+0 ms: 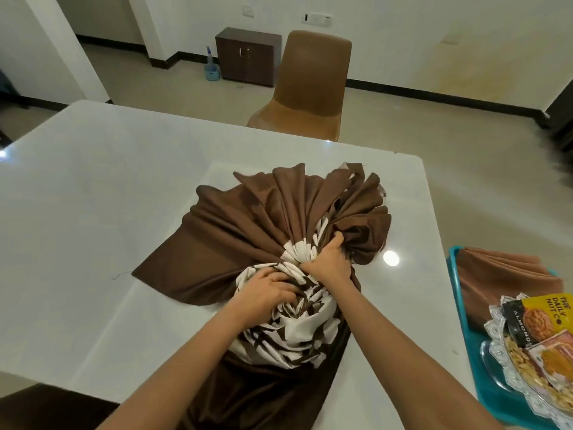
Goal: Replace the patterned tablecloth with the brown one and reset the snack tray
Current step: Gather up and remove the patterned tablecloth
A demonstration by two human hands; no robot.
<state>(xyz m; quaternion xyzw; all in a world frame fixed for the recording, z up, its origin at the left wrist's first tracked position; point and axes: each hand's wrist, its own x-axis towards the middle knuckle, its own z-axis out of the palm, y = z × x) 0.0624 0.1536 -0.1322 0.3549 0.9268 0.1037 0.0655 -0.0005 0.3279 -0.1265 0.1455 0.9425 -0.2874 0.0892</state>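
The white table (108,187) fills most of the frame, bare and glossy around one heap in the centre. That heap is the patterned tablecloth (294,333), bunched up with its plain brown underside fanned out toward the upper right and one end trailing off the near edge at the bottom.

At the right edge of the frame sits the teal snack tray (454,259). The folded brown tablecloth (496,274) lies on it, with a glass dish (496,349) of nuts and packets just below that.

The right hand (328,262) is clenched round the gathered neck of the patterned cloth. The left hand (273,287), just below and left of it, has its fingers dug into the folds.

From where I'm standing, the gathering looks about half done. To finish it well, I'd say draw the loose fan in toward the fists before lifting, so nothing drags. Then carry the bundle off to the left, away from the tray, because a trailing corner could catch the dish.
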